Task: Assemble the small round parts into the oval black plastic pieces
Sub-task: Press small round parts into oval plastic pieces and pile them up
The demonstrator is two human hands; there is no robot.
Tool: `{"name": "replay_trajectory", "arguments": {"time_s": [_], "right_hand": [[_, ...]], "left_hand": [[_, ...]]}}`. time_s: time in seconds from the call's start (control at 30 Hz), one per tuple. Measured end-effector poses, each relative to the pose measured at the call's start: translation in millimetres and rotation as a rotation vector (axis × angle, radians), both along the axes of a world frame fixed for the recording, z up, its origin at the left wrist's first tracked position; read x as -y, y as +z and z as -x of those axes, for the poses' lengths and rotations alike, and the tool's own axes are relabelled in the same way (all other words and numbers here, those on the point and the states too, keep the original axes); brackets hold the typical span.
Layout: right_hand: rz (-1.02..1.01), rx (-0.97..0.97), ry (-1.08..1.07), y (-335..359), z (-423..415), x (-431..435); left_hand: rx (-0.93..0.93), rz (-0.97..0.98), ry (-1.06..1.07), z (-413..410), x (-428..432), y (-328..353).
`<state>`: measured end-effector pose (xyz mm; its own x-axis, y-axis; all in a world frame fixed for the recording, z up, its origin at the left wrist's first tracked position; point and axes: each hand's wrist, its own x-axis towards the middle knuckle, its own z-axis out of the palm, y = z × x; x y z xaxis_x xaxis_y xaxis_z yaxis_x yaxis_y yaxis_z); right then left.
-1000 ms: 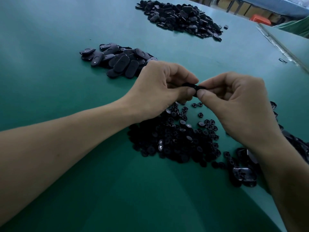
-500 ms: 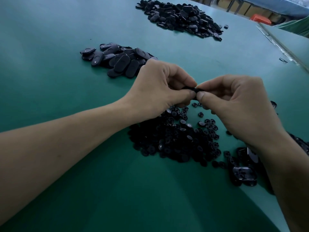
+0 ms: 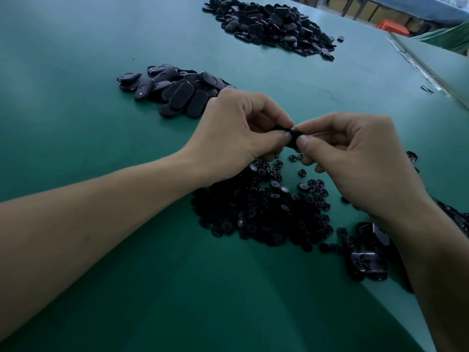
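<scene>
A small black piece (image 3: 292, 138) is held in the air over the middle of the green table (image 3: 76, 59), between the two hands; so little of it shows that I cannot tell whether a round part sits in it. The left hand (image 3: 236, 133) pinches its left end between thumb and forefinger, the other fingers curled under; the right hand (image 3: 355, 158) pinches its right end the same way, and the two thumbs nearly touch.

Directly below the hands lies a loose heap of small round parts (image 3: 264, 212), spreading toward the near edge, with a few strays beside it; to its right, close to the right edge and partly hidden by the right forearm, lie several glossy black pieces (image 3: 368, 262). Beyond the left hand sits a small pile of oval black pieces (image 3: 175, 92), smooth side up; well apart from it, near the far edge, is a larger heap of black pieces (image 3: 274, 26); an orange object (image 3: 392, 27) shows past the far right corner.
</scene>
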<state>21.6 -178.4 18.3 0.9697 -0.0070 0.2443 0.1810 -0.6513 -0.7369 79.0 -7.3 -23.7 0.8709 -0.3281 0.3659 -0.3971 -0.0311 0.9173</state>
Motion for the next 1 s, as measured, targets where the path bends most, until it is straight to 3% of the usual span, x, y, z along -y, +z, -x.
{"name": "replay_trajectory", "arguments": {"time_s": [0.43, 0.63, 0.8, 1.0], "right_hand": [[0.09, -0.12, -0.121, -2.0, 1.0, 3.4], [0.307, -0.191, -0.221, -2.0, 2.5, 11.1], [0.458, -0.252, -0.25, -2.8, 1.1, 11.0], [0.712, -0.342, -0.444, -4.3, -0.6, 21.9]], "left_hand": [[-0.024, 0.087, 0.222, -8.2, -1.1, -2.8], [0.031, 0.008, 0.471, -10.3, -0.3, 2.6], [-0.043, -0.045, 0.531, -9.4, 0.4, 6.0], [-0.041, -0.089, 0.53, -9.8, 0.4, 3.6]]}}
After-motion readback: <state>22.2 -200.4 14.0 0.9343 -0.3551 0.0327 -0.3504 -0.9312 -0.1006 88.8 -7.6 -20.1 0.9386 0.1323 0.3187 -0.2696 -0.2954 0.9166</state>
